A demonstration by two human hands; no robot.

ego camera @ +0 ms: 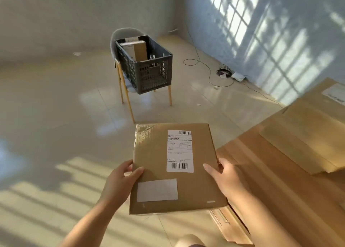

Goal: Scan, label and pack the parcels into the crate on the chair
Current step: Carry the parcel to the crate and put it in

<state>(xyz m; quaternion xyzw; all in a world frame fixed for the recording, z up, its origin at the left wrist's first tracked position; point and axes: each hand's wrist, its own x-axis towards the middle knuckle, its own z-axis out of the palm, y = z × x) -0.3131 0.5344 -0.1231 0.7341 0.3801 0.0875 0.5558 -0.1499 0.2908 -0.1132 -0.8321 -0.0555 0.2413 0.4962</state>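
A flat brown cardboard parcel [175, 168] is held in mid-air over the tiled floor [56, 116], level and face up, just beside the near-left corner of a wooden table [261, 176]. Its left edge is gripped by the left hand [119, 179], thumb laid on the top face and fingers curled underneath. Its right edge is gripped in the same way by the right hand [224, 176]. A printed shipping label [179, 150] with two barcodes is stuck on the upper right of the top face, and a blank white label [157, 190] on the lower left. Clear tape is seen along the parcel's far-left corner. Well ahead of the parcel, a dark slatted crate [151, 77] is seated on a pale chair [123, 33] with yellow legs. At least one brown parcel in the crate [139, 50] is stood upright against its far end. Further brown parcels on the table [308, 131] are stacked at the right. A thin cable [205, 69] is trailed across the floor by the wall.
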